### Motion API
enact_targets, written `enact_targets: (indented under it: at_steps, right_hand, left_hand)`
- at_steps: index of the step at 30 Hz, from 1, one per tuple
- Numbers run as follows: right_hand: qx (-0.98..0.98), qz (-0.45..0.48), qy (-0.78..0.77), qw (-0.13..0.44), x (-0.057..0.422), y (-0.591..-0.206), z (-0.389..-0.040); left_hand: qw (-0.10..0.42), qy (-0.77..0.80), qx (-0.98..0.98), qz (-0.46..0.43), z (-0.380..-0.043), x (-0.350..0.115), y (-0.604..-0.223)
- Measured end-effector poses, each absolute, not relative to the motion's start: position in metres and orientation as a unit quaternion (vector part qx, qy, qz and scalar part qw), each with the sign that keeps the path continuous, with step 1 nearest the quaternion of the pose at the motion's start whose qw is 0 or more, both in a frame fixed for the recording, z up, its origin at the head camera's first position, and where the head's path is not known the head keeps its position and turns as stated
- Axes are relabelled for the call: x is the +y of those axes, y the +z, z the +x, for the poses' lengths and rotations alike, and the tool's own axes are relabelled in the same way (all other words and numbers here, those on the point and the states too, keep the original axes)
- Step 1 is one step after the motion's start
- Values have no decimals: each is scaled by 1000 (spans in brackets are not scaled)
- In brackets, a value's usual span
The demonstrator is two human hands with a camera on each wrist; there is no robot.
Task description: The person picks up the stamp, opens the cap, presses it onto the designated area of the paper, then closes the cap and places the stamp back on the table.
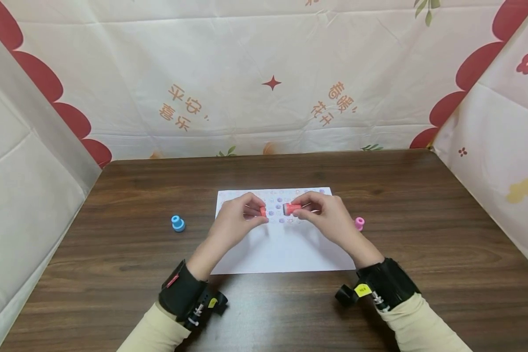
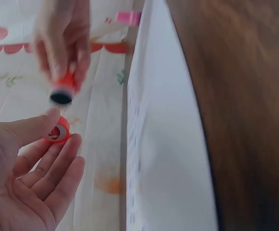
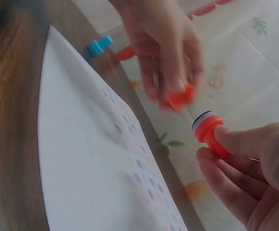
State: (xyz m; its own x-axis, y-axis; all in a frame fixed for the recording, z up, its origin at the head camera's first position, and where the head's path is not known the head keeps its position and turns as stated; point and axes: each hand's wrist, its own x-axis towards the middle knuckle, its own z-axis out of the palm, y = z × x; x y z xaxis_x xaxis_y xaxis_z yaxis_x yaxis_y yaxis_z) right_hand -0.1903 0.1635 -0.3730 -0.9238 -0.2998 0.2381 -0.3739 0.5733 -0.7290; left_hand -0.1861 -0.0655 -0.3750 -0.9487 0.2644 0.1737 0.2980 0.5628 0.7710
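Observation:
Above a sheet of white paper [image 1: 281,249], my two hands face each other. My right hand [image 1: 327,215] pinches a red toy stamp [image 3: 212,135] by its handle, the dark stamping face turned toward the left hand. Between thumb and fingers my left hand [image 1: 237,220] holds the stamp's red cap [image 2: 57,131], a small ring with its open side toward the stamp. A short gap separates cap and stamp. Rows of small purple and pink stamped prints [image 1: 279,206] run across the far half of the paper.
On the brown wooden table [image 1: 127,288], a blue stamp [image 1: 178,223] stands left of the paper. A pink stamp [image 1: 359,223] stands at the right, partly behind my right forearm. Printed cloth [image 1: 246,54] hangs behind the table and along its sides.

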Motion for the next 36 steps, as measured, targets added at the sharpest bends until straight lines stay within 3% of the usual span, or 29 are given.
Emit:
enact_targets:
  at_steps: [36]
  right_hand:
    - [-909, 129, 392, 66, 213, -377, -189]
  left_hand:
    - [16, -441, -888, -127, -186, -97, -374]
